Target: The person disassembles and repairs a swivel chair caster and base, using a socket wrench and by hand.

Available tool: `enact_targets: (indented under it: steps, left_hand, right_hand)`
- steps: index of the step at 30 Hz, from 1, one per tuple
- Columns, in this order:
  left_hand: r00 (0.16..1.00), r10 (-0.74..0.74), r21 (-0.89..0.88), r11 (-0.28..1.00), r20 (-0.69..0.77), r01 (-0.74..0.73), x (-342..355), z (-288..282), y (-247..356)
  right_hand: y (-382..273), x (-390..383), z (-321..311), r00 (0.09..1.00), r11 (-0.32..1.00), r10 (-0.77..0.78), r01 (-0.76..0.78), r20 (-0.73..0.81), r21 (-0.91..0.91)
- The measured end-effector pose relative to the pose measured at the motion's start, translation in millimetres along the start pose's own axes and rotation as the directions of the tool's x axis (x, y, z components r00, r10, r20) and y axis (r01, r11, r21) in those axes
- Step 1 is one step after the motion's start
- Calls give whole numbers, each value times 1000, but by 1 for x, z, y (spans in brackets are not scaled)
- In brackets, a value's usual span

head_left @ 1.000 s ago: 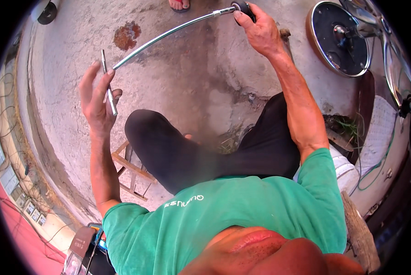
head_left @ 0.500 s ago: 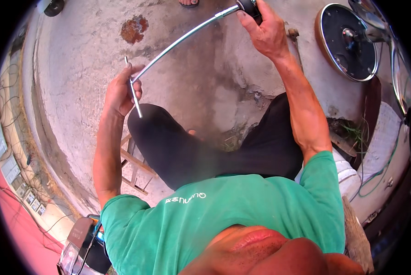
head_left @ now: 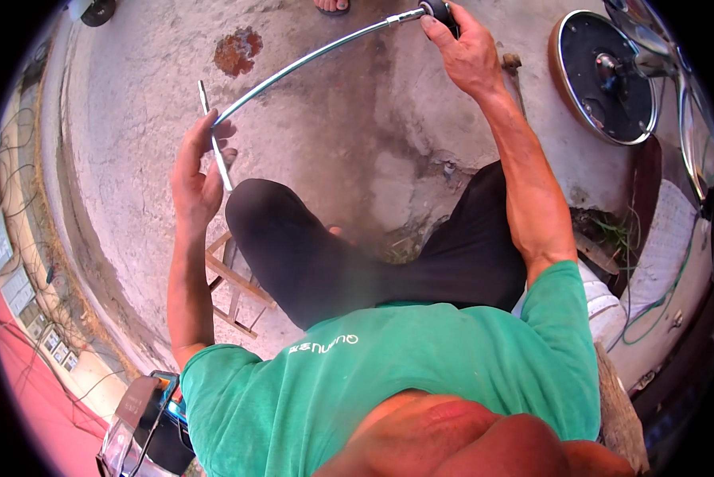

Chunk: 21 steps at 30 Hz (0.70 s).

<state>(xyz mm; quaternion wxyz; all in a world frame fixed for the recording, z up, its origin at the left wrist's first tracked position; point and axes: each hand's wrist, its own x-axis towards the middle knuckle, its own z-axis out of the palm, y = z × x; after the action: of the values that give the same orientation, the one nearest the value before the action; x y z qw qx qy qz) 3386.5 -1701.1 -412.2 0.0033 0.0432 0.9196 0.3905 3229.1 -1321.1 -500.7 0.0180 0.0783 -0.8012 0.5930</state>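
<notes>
A long curved silvery tube (head_left: 309, 59) spans my two hands, with a straight metal crossbar (head_left: 220, 160) at its left end. My left hand (head_left: 201, 165) is closed loosely around that junction, fingertips on the metal. My right hand (head_left: 472, 56) grips a round black fitting (head_left: 437, 12) at the tube's other end, above a short silver sleeve, with the thumb pressed on the fitting's near side.
An upturned chrome-rimmed round base with metal legs (head_left: 603, 91) lies at right, near a long tool (head_left: 512, 63) on the concrete. A wooden stool (head_left: 241, 286) is below my left hand, a white bucket (head_left: 599, 306) by my right hip. Another person's foot (head_left: 330, 4) shows ahead.
Over the last second both hands moved right with the tube. In the last half second my left hand rose and shifted slightly left, its grip on the crossbar loosening.
</notes>
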Motion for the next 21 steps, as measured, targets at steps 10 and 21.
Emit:
enact_targets:
  steps: [10, 21]
  left_hand:
    - [976, 106, 245, 968, -192, -57, 21, -11, -1]
    - [852, -479, -453, 821, -214, 348, 7, 28, -5]
  right_hand:
    - [-5, -4, 14, 995, 996, -85, 86, -51, 37]
    - [-10, -4, 27, 991, 990, -134, 135, -26, 42]
